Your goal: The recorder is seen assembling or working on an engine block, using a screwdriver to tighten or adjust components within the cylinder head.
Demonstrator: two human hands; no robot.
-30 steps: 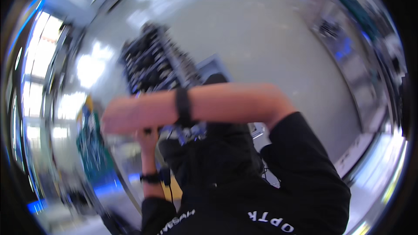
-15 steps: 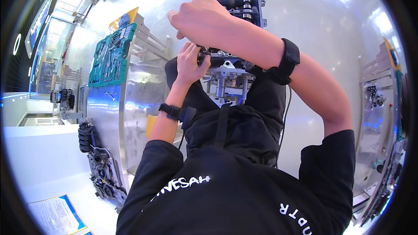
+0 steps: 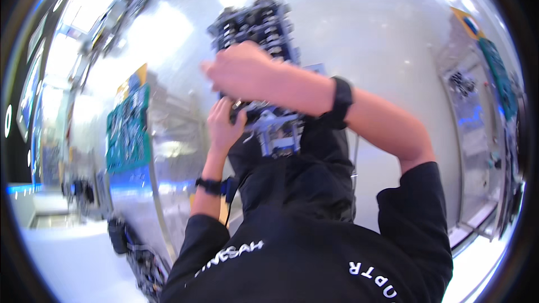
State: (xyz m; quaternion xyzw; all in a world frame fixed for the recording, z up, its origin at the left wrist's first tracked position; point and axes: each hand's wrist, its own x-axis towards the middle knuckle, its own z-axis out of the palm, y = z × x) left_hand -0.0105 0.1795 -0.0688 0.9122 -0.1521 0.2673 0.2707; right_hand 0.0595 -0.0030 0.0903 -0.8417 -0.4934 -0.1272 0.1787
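An engine cylinder head [image 3: 264,25] with exposed camshafts lies before me, its near end between my knees. My left hand [image 3: 224,126] is at its near left edge. The fingers curl round a small dark piece there that I cannot make out, the thumb standing a little apart. Above and farther away, my right hand [image 3: 244,73] reaches leftward across the engine, closed like a fist. Its fingertips face away and blur, so whatever it grips is hidden. The right forearm covers the middle of the engine. Each wrist wears a black strap.
On my left, a green tool tray [image 3: 129,132] lies on a metal bench [image 3: 132,191], with dark engine parts [image 3: 140,258] below. Another metal bench [image 3: 477,174] on the right carries a dark part [image 3: 461,83] and a second green tray [image 3: 497,78].
The whole view has shifted and blurred, with the engine and both hands now lower and farther left in the picture. The hands keep nearly the same pose over the engine.
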